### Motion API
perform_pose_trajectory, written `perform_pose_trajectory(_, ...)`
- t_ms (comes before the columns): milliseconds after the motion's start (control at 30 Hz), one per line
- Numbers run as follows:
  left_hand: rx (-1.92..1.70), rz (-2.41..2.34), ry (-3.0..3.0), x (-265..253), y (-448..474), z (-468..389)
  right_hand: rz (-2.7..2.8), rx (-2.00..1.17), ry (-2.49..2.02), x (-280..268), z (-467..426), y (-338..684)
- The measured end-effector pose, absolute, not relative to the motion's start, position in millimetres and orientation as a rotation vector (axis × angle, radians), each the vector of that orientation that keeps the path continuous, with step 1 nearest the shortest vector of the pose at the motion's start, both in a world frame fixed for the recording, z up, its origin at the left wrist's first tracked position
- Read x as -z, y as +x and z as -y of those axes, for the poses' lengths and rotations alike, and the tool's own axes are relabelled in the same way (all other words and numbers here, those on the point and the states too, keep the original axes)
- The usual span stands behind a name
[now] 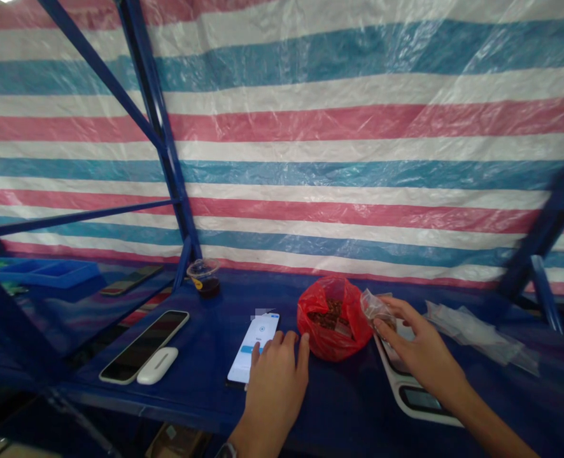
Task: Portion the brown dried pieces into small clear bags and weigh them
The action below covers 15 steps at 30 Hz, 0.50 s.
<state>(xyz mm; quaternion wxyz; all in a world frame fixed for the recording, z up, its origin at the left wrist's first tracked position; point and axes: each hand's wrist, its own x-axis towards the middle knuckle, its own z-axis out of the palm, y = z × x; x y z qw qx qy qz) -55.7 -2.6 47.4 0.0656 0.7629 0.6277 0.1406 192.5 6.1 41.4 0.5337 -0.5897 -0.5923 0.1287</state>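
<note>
My left hand (275, 385) is over the lower right of a phone (251, 362) with a lit screen, its fingers apart and holding nothing. One fingertip is at the screen; I cannot tell whether it touches. My right hand (418, 346) pinches a small clear plastic bag (376, 308) with something brownish in it. This bag is above the far end of a white digital scale (408, 397), which the hand partly hides. Between my hands stands an open red plastic bag (313, 340) with small reddish-brown pieces inside.
Several flat clear bags (482, 334) lie right of the scale. On the left are a dark-screened phone (143, 346), a white oval case (158, 366) and a clear cup (205, 280) of dark liquid. Blue posts (160, 137) and a striped sheet (358, 146) rise behind the blue table (200, 375).
</note>
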Motion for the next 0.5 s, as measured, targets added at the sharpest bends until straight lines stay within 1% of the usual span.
perform_pose_trajectory(67,-0.555,-1.87,2.304,-45,-55,2,1.413,-0.313,-1.428,-42,-4,190)
perform_pose_trajectory(133,-0.776,-1.782,2.32,-42,-50,2,1.431,-0.315,-1.436,-43,-3,187)
perform_pose_trajectory(233,-1.085,-1.56,2.296,-39,-36,3,1.47,-0.317,-1.42,-44,-1,181)
perform_pose_trajectory(300,-1.199,-1.376,2.166,-36,-21,5,1.512,-0.3,-1.417,-45,-2,180)
perform_pose_trajectory(400,-1.264,-1.202,1.828,-32,3,12,1.638,-0.113,-1.462,-51,-13,185)
perform_pose_trajectory(433,-1.264,-1.194,1.786,-29,10,15,1.692,-0.015,-1.489,-55,-19,187)
perform_pose_trajectory(500,-1.197,-1.168,1.888,-25,23,23,1.821,0.164,-1.539,-64,-32,190)
